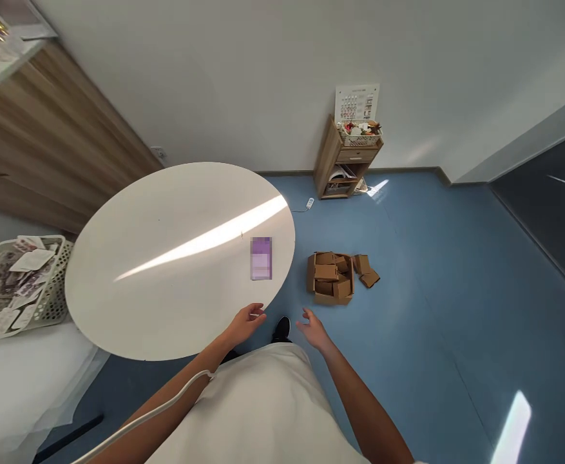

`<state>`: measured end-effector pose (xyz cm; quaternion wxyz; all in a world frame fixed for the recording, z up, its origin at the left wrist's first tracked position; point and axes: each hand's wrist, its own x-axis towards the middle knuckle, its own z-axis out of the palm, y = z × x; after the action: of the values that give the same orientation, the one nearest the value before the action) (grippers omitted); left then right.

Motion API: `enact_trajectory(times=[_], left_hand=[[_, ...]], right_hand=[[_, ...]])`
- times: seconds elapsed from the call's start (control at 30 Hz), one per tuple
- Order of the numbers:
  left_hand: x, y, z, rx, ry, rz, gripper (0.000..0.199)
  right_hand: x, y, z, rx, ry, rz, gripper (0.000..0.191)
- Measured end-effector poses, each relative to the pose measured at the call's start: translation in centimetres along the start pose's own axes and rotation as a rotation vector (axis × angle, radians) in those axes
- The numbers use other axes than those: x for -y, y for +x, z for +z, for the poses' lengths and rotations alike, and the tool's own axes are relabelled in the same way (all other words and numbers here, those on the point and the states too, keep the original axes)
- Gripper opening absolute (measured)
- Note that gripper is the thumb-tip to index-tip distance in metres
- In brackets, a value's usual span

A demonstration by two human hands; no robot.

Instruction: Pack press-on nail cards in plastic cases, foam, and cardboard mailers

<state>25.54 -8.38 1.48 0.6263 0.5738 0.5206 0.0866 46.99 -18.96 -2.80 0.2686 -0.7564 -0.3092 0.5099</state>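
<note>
My left hand (247,322) hangs at the near right edge of the white oval table (166,309), fingers apart and nothing held. Over the blue floor, to the right of the table, my right hand (313,327) is also open, with its fingers spread. A flat purple rectangle (261,258), blurred into blocks, lies on the table ahead of my left hand; what it is I cannot tell. On the floor beyond my right hand stands a cardboard box (310,274) filled with several small brown boxes (326,272). Loose brown boxes (366,270) lie against its right side.
A small wooden cabinet (333,154) by the wall carries a basket (362,138) and a printed card (357,102). A white power strip (310,203) lies on the floor. At left, a plastic basket (53,303) holds packets. A white cable (166,405) crosses my left arm.
</note>
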Motion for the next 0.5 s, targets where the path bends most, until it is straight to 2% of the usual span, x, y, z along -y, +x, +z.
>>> enact_trajectory(times=[0.1, 0.2, 0.27, 0.37, 0.5], left_hand=[[1.2, -2.6, -2.6, -0.095, -0.053, 0.037, 0.052], [2.1, -5.2, -5.8, -0.253, -0.070, 0.122, 0.045], [2.9, -7.3, -8.2, -0.382, -0.078, 0.164, 0.040], [4.8, -11.2, -11.8, -0.526, -0.110, 0.174, 0.035], [8.9, -17.1, -16.0, -0.636, -0.160, 0.146, 0.035]], right_hand=[[3.4, 0.0, 1.0, -0.046, -0.010, -0.140, 0.053], [7.8, -0.8, 3.8, -0.048, 0.005, -0.292, 0.043], [10.8, -1.9, 7.0, 0.008, 0.022, -0.382, 0.038], [14.7, -4.4, 13.1, 0.154, 0.026, -0.479, 0.037], [17.7, -8.0, 21.6, 0.369, -0.030, -0.568, 0.035]])
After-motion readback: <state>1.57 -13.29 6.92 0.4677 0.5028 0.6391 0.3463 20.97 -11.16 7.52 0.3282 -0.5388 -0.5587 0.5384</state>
